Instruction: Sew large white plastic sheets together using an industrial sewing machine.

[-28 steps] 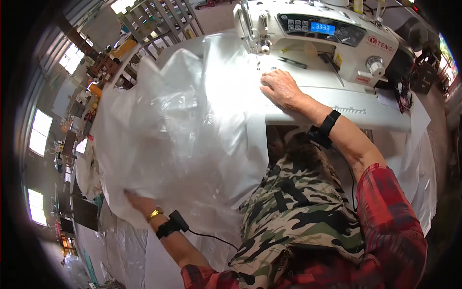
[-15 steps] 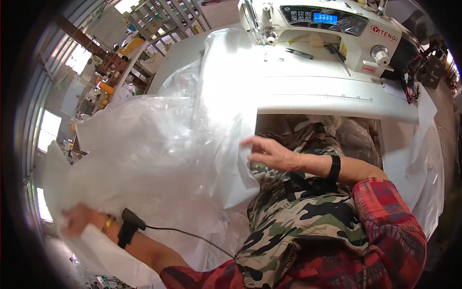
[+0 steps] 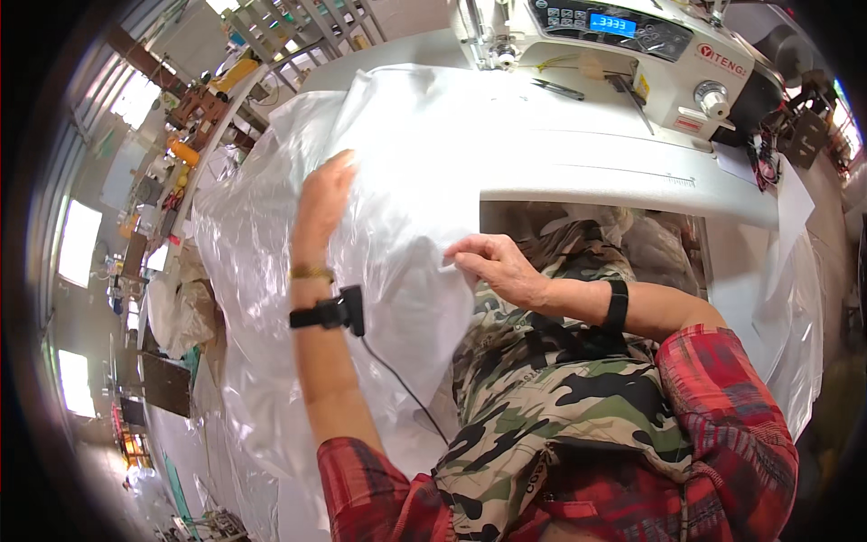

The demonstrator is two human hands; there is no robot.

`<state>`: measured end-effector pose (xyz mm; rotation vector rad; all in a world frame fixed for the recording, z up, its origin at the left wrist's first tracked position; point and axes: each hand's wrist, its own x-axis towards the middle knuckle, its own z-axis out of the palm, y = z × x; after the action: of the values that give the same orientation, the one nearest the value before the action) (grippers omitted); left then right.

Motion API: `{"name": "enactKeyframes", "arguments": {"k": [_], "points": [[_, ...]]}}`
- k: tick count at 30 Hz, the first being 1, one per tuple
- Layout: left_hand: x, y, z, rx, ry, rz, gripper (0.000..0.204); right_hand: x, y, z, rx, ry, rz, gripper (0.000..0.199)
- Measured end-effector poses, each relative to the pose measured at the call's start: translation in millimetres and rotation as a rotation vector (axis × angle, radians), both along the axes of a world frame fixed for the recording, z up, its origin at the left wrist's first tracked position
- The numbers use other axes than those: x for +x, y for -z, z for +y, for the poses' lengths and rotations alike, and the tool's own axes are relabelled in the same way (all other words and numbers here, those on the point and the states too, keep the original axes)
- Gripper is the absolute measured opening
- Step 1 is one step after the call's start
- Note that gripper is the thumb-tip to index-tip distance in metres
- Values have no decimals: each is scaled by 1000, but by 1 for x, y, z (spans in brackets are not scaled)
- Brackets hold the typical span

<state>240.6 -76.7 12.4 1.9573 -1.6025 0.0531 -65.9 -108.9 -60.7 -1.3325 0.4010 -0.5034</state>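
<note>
Head view: your shiny white sheet [image 3: 388,235] lies left of the sewing machine [image 3: 587,41] and nearer you, spilling off the worktop [image 3: 623,172]. Your right hand [image 3: 497,267] has its grip pinched on the edge, nearer you than the machine. Your left hand [image 3: 323,200] is over the sheet; too blurry, can't tell its grip.

Over by the left wall, daylight glares through bright windows [image 3: 79,244], and a long table [image 3: 228,111] full of clutter curves past, an orange thread cone [image 3: 183,151] standing out among it. Nearer, a pale plastic bag [image 3: 185,312] bulges above a flat brown board [image 3: 165,384]. A grey slatted rack [image 3: 339,27] stands at the back; red-and-black wires [image 3: 766,169] tangle at the right.
</note>
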Motion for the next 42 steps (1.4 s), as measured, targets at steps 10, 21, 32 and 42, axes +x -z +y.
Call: {"name": "enactKeyframes", "arguments": {"k": [10,21,32,42], "points": [[22,49,34,239,-377,-189,41,-51,39,-10,-196,-166,104,37],[-184,54,30,-197,13,-97,20,-49,49,-19,248,-55,116,45],[-229,28,55,-185,192,234,20,-80,20,-40,-439,-33,236,23],[-181,-119,200,-967,577,86,44,-135,-166,-22,-1033,439,-865,95]]}}
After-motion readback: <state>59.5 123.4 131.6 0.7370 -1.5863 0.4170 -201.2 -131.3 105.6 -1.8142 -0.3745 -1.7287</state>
